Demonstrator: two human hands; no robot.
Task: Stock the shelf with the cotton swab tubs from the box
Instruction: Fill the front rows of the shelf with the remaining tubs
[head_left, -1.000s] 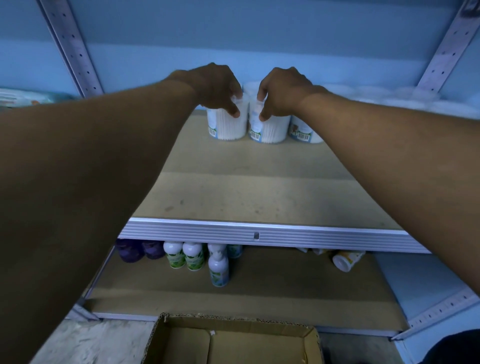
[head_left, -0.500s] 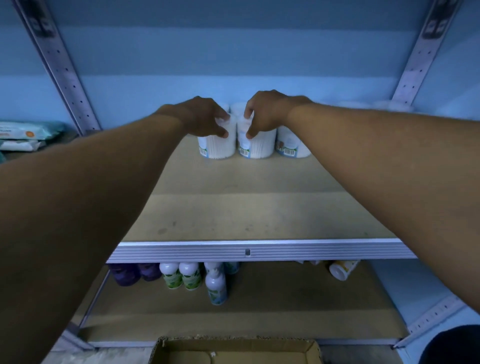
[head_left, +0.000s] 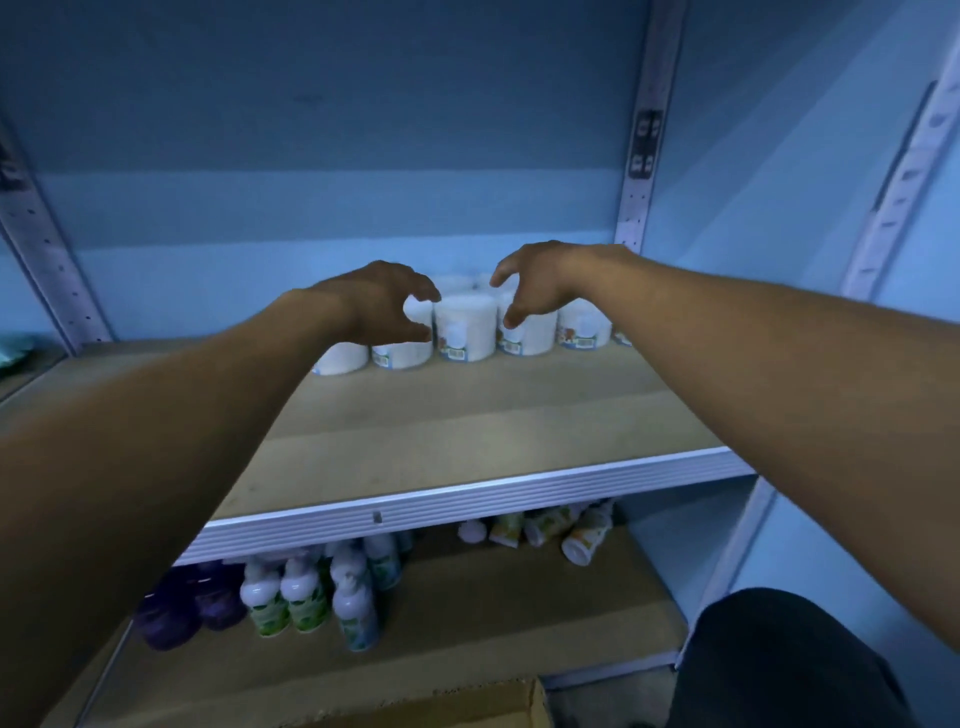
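Observation:
Several white cotton swab tubs (head_left: 465, 327) stand in a row at the back of the wooden shelf (head_left: 467, 447), with more tubs behind them. My left hand (head_left: 374, 306) hovers in front of the left tubs, fingers curled apart and holding nothing. My right hand (head_left: 540, 286) hovers in front of the tubs to the right, also with spread fingers and nothing in it. Both hands are a little apart from the tubs. One corner of the cardboard box (head_left: 488, 701) shows at the bottom edge.
Below the shelf, a lower board holds upright bottles (head_left: 306, 597), purple containers (head_left: 192, 608) and toppled bottles (head_left: 550, 527). Perforated metal uprights (head_left: 641, 156) frame the bay against a blue back wall. A dark trouser leg (head_left: 779, 660) is at the lower right.
Both hands have let go of the two tubs they held and pulled back slightly with fingers spread. The view has shifted left and upward, so the box has nearly left the frame.

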